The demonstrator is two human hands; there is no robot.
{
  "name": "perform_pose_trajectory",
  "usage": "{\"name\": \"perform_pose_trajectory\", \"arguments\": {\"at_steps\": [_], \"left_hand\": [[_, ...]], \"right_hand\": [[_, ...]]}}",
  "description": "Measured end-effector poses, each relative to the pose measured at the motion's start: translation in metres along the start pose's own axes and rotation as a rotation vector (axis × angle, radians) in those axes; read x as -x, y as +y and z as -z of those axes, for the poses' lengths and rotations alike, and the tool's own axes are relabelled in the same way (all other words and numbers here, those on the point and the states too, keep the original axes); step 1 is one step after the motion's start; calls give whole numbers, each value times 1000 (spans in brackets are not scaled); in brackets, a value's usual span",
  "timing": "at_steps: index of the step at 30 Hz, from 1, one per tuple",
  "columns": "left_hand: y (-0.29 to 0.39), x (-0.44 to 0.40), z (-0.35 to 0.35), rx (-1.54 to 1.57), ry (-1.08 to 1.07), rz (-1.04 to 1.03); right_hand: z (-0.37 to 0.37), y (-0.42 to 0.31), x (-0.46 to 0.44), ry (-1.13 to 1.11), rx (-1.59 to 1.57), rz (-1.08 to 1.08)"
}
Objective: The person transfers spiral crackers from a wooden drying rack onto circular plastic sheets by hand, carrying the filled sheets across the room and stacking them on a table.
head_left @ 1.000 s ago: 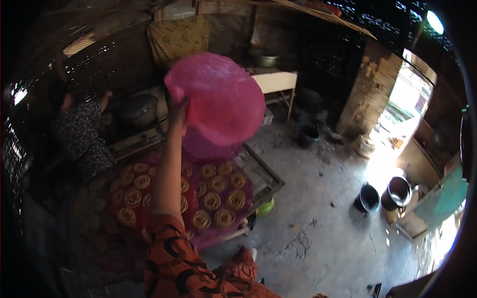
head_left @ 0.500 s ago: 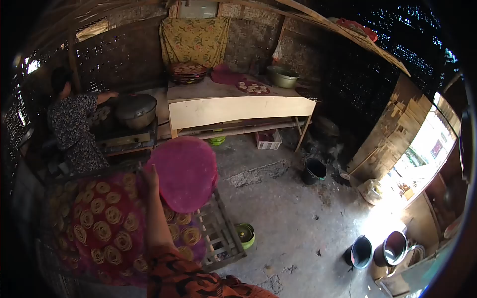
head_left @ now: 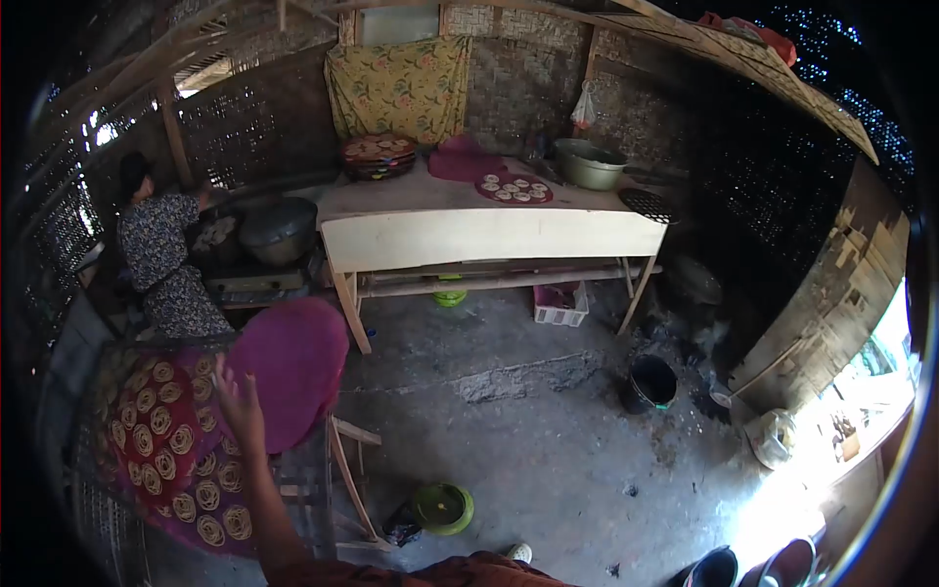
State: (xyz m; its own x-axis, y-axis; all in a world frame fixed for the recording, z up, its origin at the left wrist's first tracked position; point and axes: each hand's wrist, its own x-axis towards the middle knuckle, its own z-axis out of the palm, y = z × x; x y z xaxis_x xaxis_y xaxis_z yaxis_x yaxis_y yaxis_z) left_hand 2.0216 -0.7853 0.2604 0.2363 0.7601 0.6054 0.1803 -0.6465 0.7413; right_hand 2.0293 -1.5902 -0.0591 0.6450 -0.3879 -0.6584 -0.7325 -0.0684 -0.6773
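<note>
My left hand [head_left: 242, 403] is raised at the lower left, its fingers apart, and nothing shows in it. Right beside it is a round magenta sheet or tray [head_left: 293, 372], which looks like a stack at its lower edge. I cannot tell whether the fingers touch it. On the hand's other side, a red round tray [head_left: 166, 484] carries several coiled noodle nests [head_left: 142, 440]. More nests [head_left: 208, 496] lie on a purple sheet around and below it. My right hand is out of view.
Slatted wooden framing [head_left: 342, 470] and a green basin [head_left: 442, 508] stand near me. A person [head_left: 156, 254] works at a stove with a large lidded pot [head_left: 279, 232]. The long table [head_left: 489, 240] bears stacked trays and a metal basin [head_left: 590, 163]. Buckets [head_left: 648, 383] stand right.
The view has shifted, so the noodle trays and magenta round appear further left. My left hand appears lower and further left, with its fingers showing more clearly apart.
</note>
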Motion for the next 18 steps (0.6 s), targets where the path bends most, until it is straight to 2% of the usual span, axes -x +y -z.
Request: {"name": "perform_pose_trajectory", "arguments": {"at_steps": [1,3,5,6,7,8,9,10,11,12,14,16,18], "left_hand": [[17,16,-12,55,25,21],[41,51,-49,115,-60,5],[68,95,-93,309,-288,84],[65,119,-110,5,-499,175],[49,154,-140,141,-564,7],[22,198,-163,139,-745,193],[52,215,-169,9,-905,-62],[20,255,-184,112,-1122,99],[-76,326,-209,237,-1277,52],[-66,349,-201,65,-1402,414],[-85,367,-204,-164,-1446,544],[-111,360,-206,-354,-1426,632],[-141,334,-209,-507,-1370,726]], "right_hand": [[1,-25,-39,-10,50,13],[-2,-69,-132,-33,178,66],[-30,-124,-222,-66,295,143],[-54,-155,-261,-90,325,199],[-84,-186,-292,-116,314,269],[-118,-216,-315,-154,259,338],[-155,-252,-313,-196,140,397],[-194,-289,-311,-246,21,453],[-235,-320,-304,-279,18,460],[-276,-348,-294,-307,16,466],[-347,-405,-241,-414,146,483],[-409,-441,-206,-665,47,489],[-454,-481,-169,-807,120,496]]}}
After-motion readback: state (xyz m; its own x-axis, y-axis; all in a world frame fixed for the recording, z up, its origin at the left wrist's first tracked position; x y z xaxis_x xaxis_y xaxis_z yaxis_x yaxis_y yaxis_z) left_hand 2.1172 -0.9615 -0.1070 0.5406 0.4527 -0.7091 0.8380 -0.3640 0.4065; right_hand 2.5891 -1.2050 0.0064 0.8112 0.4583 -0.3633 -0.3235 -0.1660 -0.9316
